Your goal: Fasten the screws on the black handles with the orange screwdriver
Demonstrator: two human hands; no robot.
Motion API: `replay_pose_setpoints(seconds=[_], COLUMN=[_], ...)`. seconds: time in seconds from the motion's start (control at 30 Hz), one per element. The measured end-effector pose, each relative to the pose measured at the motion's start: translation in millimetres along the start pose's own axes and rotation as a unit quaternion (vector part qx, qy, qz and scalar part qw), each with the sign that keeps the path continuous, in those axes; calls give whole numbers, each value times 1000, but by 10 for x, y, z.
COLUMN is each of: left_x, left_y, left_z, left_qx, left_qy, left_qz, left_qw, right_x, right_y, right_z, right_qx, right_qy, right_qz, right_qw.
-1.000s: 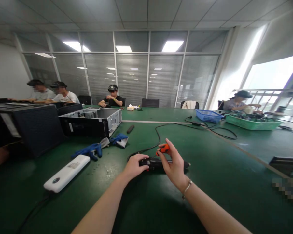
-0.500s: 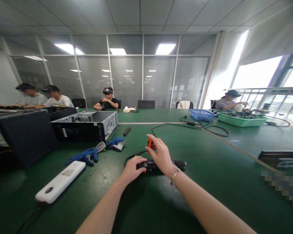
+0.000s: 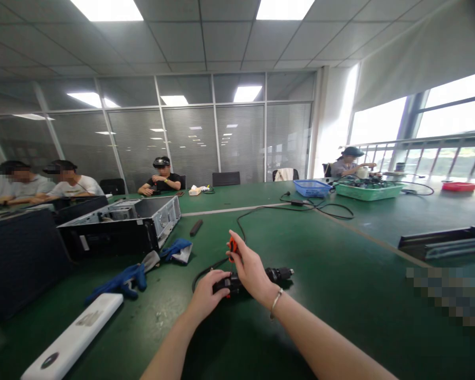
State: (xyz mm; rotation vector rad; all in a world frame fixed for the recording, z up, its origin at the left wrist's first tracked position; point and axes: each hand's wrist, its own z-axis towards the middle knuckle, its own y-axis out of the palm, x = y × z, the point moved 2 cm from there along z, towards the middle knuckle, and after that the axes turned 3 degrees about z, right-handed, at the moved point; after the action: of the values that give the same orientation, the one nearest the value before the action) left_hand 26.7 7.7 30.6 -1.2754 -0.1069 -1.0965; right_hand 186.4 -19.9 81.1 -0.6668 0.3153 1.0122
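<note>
Behind the long green table (image 3: 340, 285) there is a glass partition (image 3: 189, 153) with pale frames and blinds. Dark chairs (image 3: 226, 179) stand before it. Bright lamps (image 3: 285, 8) shine in the panelled ceiling (image 3: 225, 41). On the right, daylight comes through windows (image 3: 380, 122) below a pale shade (image 3: 411, 76).

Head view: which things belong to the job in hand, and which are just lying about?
Apparently in the job:
black power tool, held by the left hand
orange-handled screwdriver, in the right hand, pointing down at the tool

Apparently just lying about, untouched by these hands:
white device
blue-and-grey gloves
open computer case
blue basket
red tray
</note>
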Motion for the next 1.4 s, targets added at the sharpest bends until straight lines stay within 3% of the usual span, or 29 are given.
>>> replay_pose_setpoints(seconds=[0.17,0.4,0.87,1.03,1.17,1.4], left_x=[-42,-48,25,22,-28,-142], left_y=[12,6,-31,-15,9,-130], left_z=[15,15,-19,-51,-71,-107], left_qx=[-1,1,5,5,17,-41], left_qy=[-3,-8,-19,-37,-30,-60], left_qz=[3,0,10,18,24,7], left_qw=[1000,1000,1000,999,999,997], right_x=[-20,25,10,23,20,54], right_y=[-20,2,20,38,41,48], right_z=[2,1,-46,-52,-71,-85], right_qx=[42,22,22,4,15,25], right_qy=[-10,-14,9,14,11,25], right_qz=[-30,16,-33,18,-28,41], right_qw=[999,1000,999,1000,999,999])
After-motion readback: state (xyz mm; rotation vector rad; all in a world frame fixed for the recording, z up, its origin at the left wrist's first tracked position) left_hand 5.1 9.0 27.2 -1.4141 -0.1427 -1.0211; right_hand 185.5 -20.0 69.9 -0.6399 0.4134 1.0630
